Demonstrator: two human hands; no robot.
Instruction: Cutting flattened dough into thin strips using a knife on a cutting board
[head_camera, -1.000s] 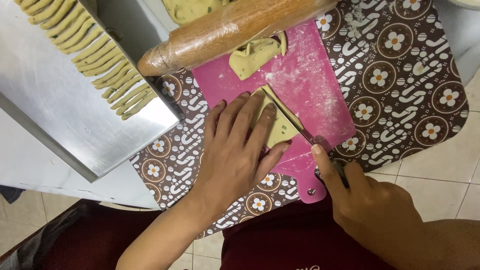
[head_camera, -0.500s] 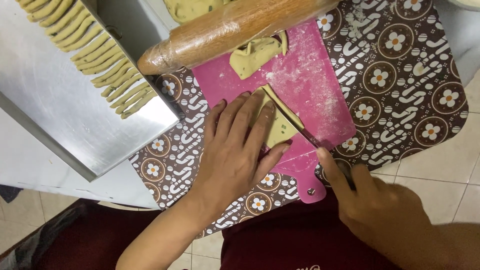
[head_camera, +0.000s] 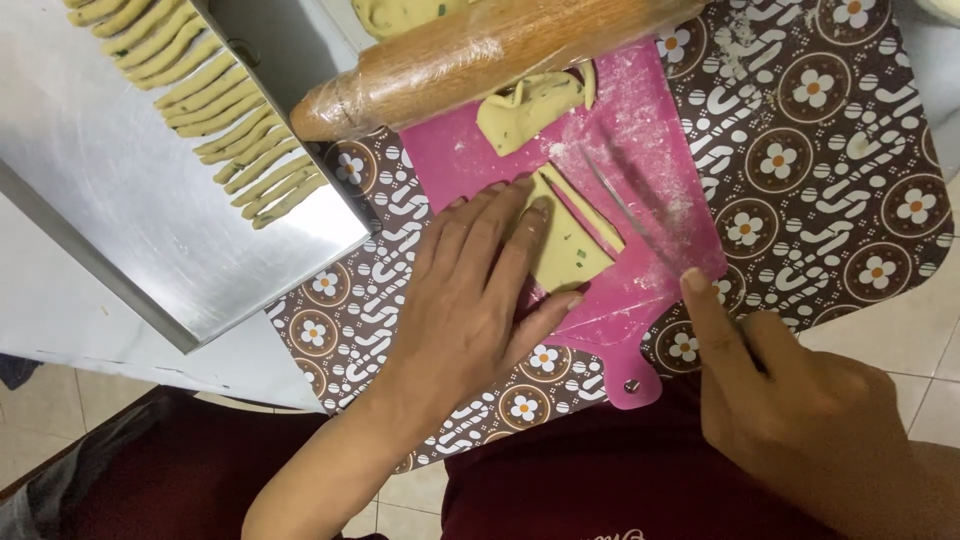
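Note:
My left hand (head_camera: 470, 290) lies flat on a sheet of pale yellow dough (head_camera: 570, 245) on a pink cutting board (head_camera: 640, 160). A thin cut strip (head_camera: 585, 210) lies along the dough's right edge. My right hand (head_camera: 790, 400) grips a knife (head_camera: 625, 210) whose blurred blade hovers over the board just right of the strip. A second folded lump of dough (head_camera: 525, 105) rests at the board's far end, under a wooden rolling pin (head_camera: 480, 55).
A metal baking tray (head_camera: 150, 200) at the left holds several dough sticks (head_camera: 215, 110) in a row. A brown patterned cloth (head_camera: 820, 140) covers the table. More dough (head_camera: 400, 15) sits behind the rolling pin. Tiled floor shows at the right.
The knife has come away from the dough towards the right, leaving a cut strip. My right hand shifted right and towards me. My left hand stayed pressed on the dough.

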